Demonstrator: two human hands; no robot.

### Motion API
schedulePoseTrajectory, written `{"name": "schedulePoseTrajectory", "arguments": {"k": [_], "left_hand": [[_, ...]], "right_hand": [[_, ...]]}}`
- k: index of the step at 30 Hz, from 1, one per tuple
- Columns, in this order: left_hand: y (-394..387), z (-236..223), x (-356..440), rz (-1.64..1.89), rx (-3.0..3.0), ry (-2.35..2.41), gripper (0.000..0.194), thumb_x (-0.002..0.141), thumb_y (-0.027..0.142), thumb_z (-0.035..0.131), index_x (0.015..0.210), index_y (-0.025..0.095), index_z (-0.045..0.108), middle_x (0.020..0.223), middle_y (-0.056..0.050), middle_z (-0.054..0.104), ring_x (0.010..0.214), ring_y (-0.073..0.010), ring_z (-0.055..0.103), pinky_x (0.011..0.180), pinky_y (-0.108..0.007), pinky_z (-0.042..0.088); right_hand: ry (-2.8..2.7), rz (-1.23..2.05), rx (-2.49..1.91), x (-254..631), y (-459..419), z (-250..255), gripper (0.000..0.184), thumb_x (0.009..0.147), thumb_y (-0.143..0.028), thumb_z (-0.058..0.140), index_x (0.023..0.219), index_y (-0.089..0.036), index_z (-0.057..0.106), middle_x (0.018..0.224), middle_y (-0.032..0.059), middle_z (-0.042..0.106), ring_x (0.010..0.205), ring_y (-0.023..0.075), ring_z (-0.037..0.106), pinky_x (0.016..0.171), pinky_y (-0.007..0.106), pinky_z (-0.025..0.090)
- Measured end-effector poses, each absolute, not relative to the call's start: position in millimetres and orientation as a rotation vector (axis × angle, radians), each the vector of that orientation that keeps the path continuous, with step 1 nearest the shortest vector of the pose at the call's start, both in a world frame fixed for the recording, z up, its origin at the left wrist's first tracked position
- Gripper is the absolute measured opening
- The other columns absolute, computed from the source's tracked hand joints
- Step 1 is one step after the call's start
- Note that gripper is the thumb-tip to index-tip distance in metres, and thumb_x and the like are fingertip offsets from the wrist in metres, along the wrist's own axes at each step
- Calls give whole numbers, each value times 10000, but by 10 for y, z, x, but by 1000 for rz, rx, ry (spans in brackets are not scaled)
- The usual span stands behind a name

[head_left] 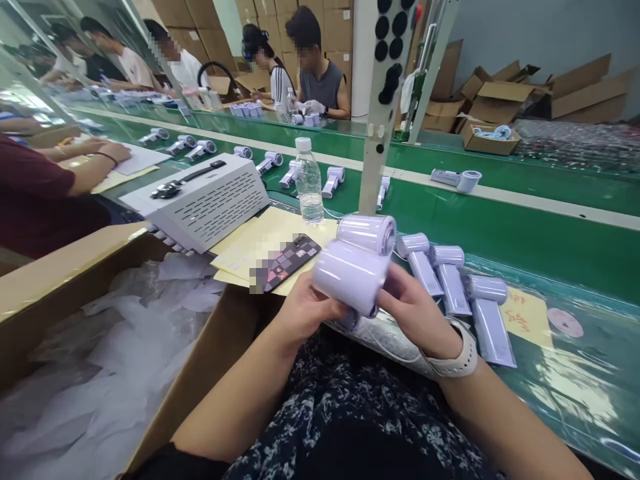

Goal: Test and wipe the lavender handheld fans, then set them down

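Observation:
A lavender handheld fan (347, 277) with a wide round head is held in front of my body, slightly blurred. My left hand (313, 308) grips its left underside, thumb across the lower front. On the other side, the curled fingers of my right hand (417, 313) close on the fan's right edge; the fingertips are partly hidden. Just behind it another lavender fan head (365, 232) shows, its lower part covered. Several similar fans, one of them a fan with a flat handle (493, 327), lie in a row right of my hands.
An open carton (180, 373) of plastic bags stands at my left. Beyond it are a grey metal box (200, 200), a patterned phone (290, 261) and a water bottle (309, 183). More fans lie along the green belt (550, 227). A metal post (377, 133) rises ahead. Co-workers sit opposite and left.

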State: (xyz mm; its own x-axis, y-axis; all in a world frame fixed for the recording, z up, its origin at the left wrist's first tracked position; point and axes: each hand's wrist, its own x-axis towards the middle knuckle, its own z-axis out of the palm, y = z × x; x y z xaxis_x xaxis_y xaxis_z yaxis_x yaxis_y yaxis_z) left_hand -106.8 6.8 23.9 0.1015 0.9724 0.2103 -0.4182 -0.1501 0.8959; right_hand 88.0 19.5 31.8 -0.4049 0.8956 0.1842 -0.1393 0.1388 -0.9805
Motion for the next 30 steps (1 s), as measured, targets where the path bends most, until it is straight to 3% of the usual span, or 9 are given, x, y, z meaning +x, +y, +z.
{"name": "schedulePoseTrajectory", "arguments": {"k": [2,4,6,10,16,22,25,30], "left_hand": [[103,212,-1069,1443,1008,706,438,706,504,885,993,202,751,987,-76,761,941,-244,711,874,-368,571],[127,202,-1025,1422,909,683,473,755,615,803,966,200,721,939,-58,728,885,-212,697,838,-355,583],[108,218,-946,1348,848,635,451,750,536,841,1018,214,674,919,-23,684,817,-174,670,770,-327,586],[-14,289,-770,1228,906,509,524,741,228,854,1180,259,570,926,17,621,792,-142,637,731,-300,567],[-48,260,-686,1120,978,491,485,792,299,820,1173,244,525,955,7,604,738,-137,647,646,-275,531],[-75,215,-747,1060,1015,574,448,804,292,826,1158,223,559,1014,-20,615,823,-177,695,773,-337,574],[-96,208,-766,1078,988,592,463,797,295,830,1166,220,562,1003,-16,616,794,-167,687,748,-323,570],[-131,232,-779,1112,943,566,504,783,289,829,1195,228,545,952,-3,612,748,-151,655,685,-302,555]], "right_hand": [[-1391,1439,-805,959,143,341,551,855,-489,781,1319,-272,579,1223,73,682,1009,236,678,885,395,578],[-1279,1444,-881,1048,94,339,472,854,-488,773,1228,-261,596,1012,33,674,776,182,645,718,342,572],[-1195,1482,-916,1129,47,333,399,866,-505,737,1139,-248,600,917,15,637,678,153,587,645,321,545],[-1126,1476,-895,1236,-70,347,422,859,-507,722,1158,-248,574,1040,62,659,735,170,596,658,333,558],[-1207,1488,-892,1299,-188,272,362,906,-491,689,1166,-267,572,1035,55,651,759,188,609,687,355,565],[-1175,1491,-940,1251,-155,151,362,921,-473,675,1201,-271,565,1122,67,650,848,207,622,778,375,566],[-1094,1545,-896,1206,-152,167,402,885,-449,717,1213,-272,565,1132,61,657,884,206,629,784,359,567],[-1086,1618,-890,1193,-173,209,407,855,-467,744,1162,-252,583,1067,66,679,778,188,623,720,349,562]]}}
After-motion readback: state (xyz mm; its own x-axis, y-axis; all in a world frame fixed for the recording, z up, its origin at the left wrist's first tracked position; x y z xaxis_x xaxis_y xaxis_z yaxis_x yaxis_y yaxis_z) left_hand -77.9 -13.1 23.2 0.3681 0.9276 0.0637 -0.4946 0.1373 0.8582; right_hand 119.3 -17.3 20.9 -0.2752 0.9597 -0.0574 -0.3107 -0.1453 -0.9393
